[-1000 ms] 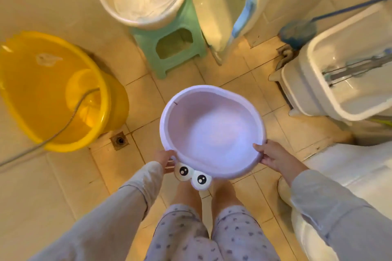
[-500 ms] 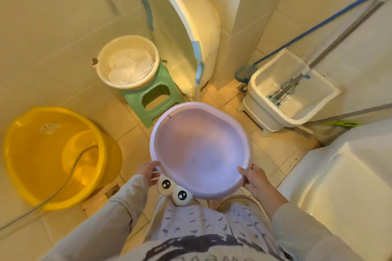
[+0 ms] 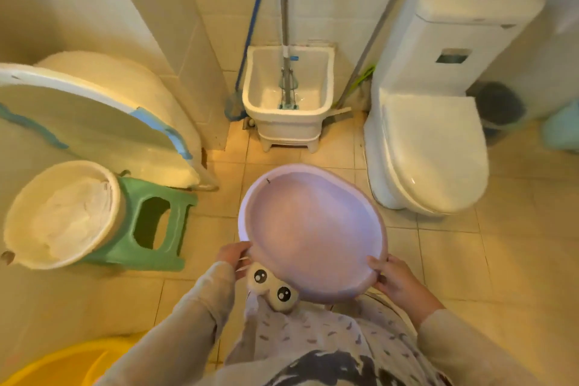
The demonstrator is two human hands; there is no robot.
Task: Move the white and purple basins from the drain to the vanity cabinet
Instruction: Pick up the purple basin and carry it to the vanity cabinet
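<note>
An empty purple basin [image 3: 310,229] is held level above the tiled floor in front of my body. My left hand [image 3: 233,255] grips its near-left rim. My right hand [image 3: 391,276] grips the near-right rim. A white basin [image 3: 59,215] with white cloth or plastic inside rests on a green stool [image 3: 153,222] at the left. The floor drain and the vanity cabinet are out of view.
A toilet [image 3: 432,147] stands at the right, a white mop bucket [image 3: 288,100] with mop handles at the back centre. A large white tub [image 3: 103,122] leans on the left wall. A yellow basin [image 3: 62,363] sits at the bottom left, a dark bin [image 3: 499,108] beyond the toilet.
The view has swung right and upward: the yellow basin and drain slid out to the lower left, the toilet came into sight. Both hands keep the purple basin, now higher off the floor.
</note>
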